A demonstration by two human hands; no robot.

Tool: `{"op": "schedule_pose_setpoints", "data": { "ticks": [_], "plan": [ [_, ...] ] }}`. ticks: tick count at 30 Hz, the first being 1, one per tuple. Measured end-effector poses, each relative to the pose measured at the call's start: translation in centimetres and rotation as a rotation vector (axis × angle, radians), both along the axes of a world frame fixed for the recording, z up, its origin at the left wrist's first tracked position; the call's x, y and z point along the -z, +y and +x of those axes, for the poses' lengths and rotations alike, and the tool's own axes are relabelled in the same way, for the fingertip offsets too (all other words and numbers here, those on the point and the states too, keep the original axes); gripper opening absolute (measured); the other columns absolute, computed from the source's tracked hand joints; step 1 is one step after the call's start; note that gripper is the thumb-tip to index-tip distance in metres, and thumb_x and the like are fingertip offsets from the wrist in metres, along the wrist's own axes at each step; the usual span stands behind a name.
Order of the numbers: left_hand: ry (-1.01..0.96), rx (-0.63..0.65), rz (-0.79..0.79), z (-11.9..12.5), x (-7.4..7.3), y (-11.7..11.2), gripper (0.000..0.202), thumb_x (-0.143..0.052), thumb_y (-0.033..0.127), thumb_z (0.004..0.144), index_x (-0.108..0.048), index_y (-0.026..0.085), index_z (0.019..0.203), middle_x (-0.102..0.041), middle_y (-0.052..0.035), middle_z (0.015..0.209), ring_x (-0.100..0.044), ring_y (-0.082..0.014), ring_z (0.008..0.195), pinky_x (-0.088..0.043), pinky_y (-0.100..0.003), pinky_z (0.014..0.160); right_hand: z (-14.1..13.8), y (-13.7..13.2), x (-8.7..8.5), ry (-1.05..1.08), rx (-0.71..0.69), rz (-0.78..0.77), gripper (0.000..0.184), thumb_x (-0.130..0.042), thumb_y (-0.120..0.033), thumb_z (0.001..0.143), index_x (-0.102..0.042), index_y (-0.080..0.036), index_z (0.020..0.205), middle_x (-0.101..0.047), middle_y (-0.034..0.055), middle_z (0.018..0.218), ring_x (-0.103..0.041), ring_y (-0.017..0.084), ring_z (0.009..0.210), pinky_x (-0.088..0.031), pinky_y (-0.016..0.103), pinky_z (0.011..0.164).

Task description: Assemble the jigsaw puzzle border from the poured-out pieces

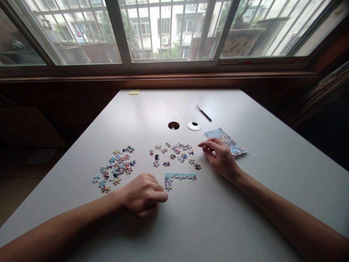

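Note:
My left hand (143, 194) rests on the white table (191, 225) with its fingers curled, fingertips beside a joined corner strip of jigsaw pieces (178, 177). My right hand (219, 156) hovers at the right end of a loose scatter of pieces (174, 154); its fingertips are pinched together, and I cannot make out anything in them. A second, denser heap of pieces (116, 167) lies to the left of my left hand. A printed picture card (226, 141) lies just behind my right hand.
A pen (204, 113) lies farther back on the table, near a round cable hole (173, 125) and its loose metal cover (193, 126). A yellow sticky note (134, 92) sits at the far edge. A barred window (169, 32) runs behind.

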State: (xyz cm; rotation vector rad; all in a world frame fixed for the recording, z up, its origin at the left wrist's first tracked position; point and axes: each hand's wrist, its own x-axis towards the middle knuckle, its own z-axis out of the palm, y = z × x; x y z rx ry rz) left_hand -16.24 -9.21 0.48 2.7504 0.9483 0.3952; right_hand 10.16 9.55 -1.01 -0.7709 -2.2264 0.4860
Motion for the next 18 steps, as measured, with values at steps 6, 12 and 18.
{"op": "schedule_pose_setpoints", "data": {
  "ticks": [6, 12, 18],
  "plan": [
    [0.025, -0.003, -0.004, -0.02, 0.02, 0.0, 0.02, -0.044, 0.021, 0.067, -0.025, 0.021, 0.073, -0.05, -0.0006, 0.063, -0.043, -0.0164, 0.054, -0.033, -0.033, 0.054, 0.07, 0.07, 0.12, 0.001, 0.004, -0.005, 0.017, -0.056, -0.018, 0.09, -0.068, -0.02, 0.101, -0.061, 0.0085, 0.101, -0.062, 0.019, 0.081, -0.055, 0.04, 0.077],
    [0.027, -0.002, -0.002, 0.02, 0.02, -0.03, 0.019, -0.045, 0.02, 0.068, -0.026, 0.021, 0.071, -0.051, -0.0007, 0.063, -0.045, -0.0165, 0.053, -0.034, -0.034, 0.053, 0.06, 0.15, 0.37, 0.021, 0.006, -0.025, 0.018, -0.06, -0.022, 0.089, -0.068, -0.02, 0.105, -0.062, 0.0089, 0.105, -0.063, 0.018, 0.078, -0.058, 0.04, 0.077],
    [0.009, 0.005, 0.001, 0.06, -0.12, 0.03, 0.019, -0.043, 0.019, 0.068, -0.025, 0.021, 0.071, -0.05, -0.0008, 0.062, -0.046, -0.0166, 0.052, -0.033, -0.035, 0.052, 0.05, 0.14, 0.69, 0.094, -0.007, -0.146, 0.023, -0.063, -0.031, 0.089, -0.069, -0.02, 0.108, -0.061, 0.0097, 0.109, -0.066, 0.017, 0.077, -0.061, 0.038, 0.074]
  ]
}}
